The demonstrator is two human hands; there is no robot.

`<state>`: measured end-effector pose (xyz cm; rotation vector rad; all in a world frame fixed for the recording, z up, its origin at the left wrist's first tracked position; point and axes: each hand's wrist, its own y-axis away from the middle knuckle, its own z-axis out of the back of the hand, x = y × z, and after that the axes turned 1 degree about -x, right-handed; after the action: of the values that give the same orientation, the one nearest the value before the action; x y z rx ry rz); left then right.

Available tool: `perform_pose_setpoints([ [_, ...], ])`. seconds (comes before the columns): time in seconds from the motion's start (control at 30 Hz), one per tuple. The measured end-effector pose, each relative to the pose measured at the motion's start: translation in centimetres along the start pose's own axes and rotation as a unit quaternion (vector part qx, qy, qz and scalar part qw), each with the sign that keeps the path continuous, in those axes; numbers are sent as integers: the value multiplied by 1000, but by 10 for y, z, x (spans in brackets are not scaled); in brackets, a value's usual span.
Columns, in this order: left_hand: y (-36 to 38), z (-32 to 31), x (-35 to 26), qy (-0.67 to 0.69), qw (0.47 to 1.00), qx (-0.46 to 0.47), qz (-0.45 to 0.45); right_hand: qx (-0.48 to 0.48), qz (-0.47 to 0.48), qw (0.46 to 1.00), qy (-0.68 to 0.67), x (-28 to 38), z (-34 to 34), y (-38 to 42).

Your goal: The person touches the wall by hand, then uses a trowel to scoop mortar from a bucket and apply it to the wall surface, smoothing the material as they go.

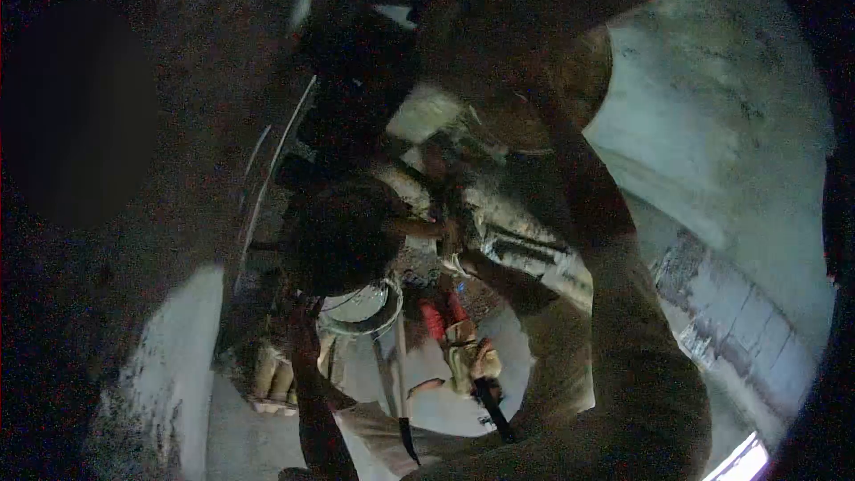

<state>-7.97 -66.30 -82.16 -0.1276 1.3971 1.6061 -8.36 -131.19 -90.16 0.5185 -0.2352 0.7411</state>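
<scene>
The picture is very dark and blurred. From the lower left my left hand (301, 307) reaches up beside a dark round shape (343, 232); its fingers cannot be made out. My right hand (451, 236) is near the centre, closed at the end of a short brown bar (415, 227) that meets the round shape. Below that shape stands a bucket (356, 307) with a pale rim. Red-handled tools (443, 313) lie to the right of the bucket, near a tan object (472, 361) and a black handle (492, 408).
A long dark limb and sleeve (637, 330) run up the right side; whose they are is unclear. Above is a round brown object (583, 76). A pale wall (712, 98) curves behind, with a ledge (730, 303) at the lower right. Light-coloured blocks (276, 379) stand lower left.
</scene>
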Motion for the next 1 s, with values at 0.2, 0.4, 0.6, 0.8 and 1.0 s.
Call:
perform_pose_setpoints([
  [0.2,22,-13,-8,-306,947,-57,-81,31,-43,987,152,-70,-34,-16],
  [0.4,23,-47,33,-158,981,-96,62,33,-21,986,160,-69,-29,-16],
  [0.6,19,-41,-10,216,965,-140,44,-16,10,991,130,-19,17,49],
  [0.8,-5,-38,-8,62,981,-181,24,-30,108,982,150,77,149,163],
  [1.0,23,-55,-120,107,993,-2,-41,14,204,946,250,167,204,273],
])
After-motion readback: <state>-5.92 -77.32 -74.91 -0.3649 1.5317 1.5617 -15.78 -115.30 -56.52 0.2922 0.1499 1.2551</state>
